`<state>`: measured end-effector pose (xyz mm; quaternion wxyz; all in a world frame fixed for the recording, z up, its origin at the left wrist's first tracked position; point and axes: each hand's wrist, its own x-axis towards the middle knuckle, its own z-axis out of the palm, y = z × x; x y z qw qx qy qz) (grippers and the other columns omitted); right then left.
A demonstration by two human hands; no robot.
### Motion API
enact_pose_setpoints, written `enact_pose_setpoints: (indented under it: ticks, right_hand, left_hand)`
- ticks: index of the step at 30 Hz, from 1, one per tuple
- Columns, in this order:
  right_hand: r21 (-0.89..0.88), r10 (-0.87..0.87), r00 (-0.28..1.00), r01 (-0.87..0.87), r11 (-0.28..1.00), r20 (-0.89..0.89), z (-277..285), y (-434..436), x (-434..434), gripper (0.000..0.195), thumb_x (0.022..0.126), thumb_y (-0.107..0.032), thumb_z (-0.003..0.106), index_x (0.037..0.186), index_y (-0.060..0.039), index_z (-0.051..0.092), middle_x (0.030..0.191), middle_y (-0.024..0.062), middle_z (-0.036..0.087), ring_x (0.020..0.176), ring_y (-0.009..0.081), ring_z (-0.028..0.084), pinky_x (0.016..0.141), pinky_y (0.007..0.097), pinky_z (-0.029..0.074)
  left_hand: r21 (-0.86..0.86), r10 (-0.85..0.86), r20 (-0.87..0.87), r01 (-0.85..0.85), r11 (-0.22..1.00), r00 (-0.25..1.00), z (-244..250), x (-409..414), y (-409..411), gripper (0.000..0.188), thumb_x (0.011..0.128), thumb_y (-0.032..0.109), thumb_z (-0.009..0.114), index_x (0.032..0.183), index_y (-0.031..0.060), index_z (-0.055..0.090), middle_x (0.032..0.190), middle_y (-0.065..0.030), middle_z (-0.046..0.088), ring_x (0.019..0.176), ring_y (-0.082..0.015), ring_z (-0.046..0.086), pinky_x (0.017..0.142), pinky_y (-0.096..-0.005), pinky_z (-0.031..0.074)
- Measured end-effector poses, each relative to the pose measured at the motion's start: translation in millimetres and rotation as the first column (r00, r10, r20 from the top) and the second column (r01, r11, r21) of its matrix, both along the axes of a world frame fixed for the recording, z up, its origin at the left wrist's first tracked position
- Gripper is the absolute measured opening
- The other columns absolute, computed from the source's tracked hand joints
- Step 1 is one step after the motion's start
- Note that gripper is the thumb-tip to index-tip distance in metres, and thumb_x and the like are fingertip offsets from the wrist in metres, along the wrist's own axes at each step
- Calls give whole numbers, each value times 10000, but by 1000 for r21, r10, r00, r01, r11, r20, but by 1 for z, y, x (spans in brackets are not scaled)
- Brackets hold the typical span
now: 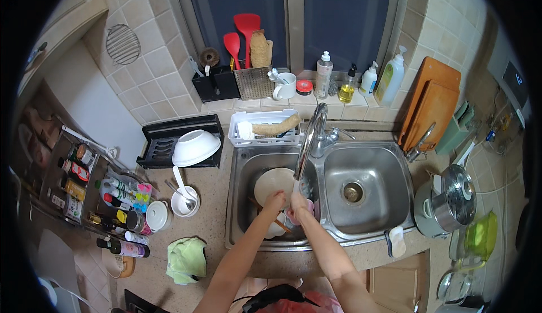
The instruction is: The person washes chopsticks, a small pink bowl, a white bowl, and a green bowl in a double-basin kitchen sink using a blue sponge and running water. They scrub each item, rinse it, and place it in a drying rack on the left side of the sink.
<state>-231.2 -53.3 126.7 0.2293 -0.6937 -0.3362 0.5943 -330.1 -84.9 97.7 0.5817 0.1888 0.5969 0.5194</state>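
Both hands are inside the left basin of a steel double sink (238, 186). My left hand (275, 201) is over the near edge of a large pale round dish (273, 181), fingers bent. What its fingers grip is hidden. My right hand (299, 203) is directly below the spout of the chrome faucet (303, 156). A white streak, perhaps running water, joins the spout and the hand. A pink bowl or cup (310, 206) shows beside the right hand; whether it is held is unclear. Brown chopsticks (283, 225) and a smaller white bowl (274, 230) lie below the hands.
A white bowl (197, 147) rests upside down on a black rack (159, 145). Left of the sink are a bowl with spoons (184, 209) and a green cloth (186, 261). A pot with glass lid (457, 194) and cutting boards (432, 101) stand right; bottles (324, 75) line the sill.
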Motion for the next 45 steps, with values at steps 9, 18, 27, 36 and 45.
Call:
enact_pose_setpoints:
  ticks: [9,18,27,36,45]
  right_hand:
    - [-207,-106,979,69,976,-175,-84,-13,-19,295,796,-213,616,1026,-45,540,801,105,588,562,189,574,450,314,487]
    - [-146,-111,971,81,986,-212,-93,-3,-7,256,821,-110,569,1066,-52,523,935,103,591,684,244,623,562,359,562]
    - [-303,-230,816,71,950,-531,-37,-34,28,255,837,-26,403,1076,36,469,1059,217,547,960,328,599,738,394,562]
    - [4,-160,925,172,985,-343,11,-57,39,383,740,29,475,1119,61,430,993,197,583,774,279,645,627,369,592]
    - [-196,-122,881,34,980,-457,16,-62,45,350,803,-69,422,1118,77,468,974,214,600,812,316,644,708,414,575]
  left_hand:
    - [-183,51,104,-31,983,993,45,-27,-93,340,865,202,533,1159,33,545,969,-45,605,856,-138,578,713,-253,440]
    - [-264,66,109,-35,964,992,33,-37,-107,300,854,202,551,1132,90,556,1023,-26,601,958,-141,575,830,-278,417]
    - [-240,154,124,-121,963,980,37,-38,-74,635,889,311,515,1403,102,207,1327,-135,378,1144,-265,474,955,-406,380]
    - [-44,33,318,-20,999,948,26,-27,-73,694,782,71,487,1373,190,144,1273,-136,371,1106,-312,499,907,-474,455]
    - [-207,54,-139,-82,975,989,69,-22,-76,679,736,71,492,1284,-73,118,1160,-274,430,938,-344,574,724,-391,551]
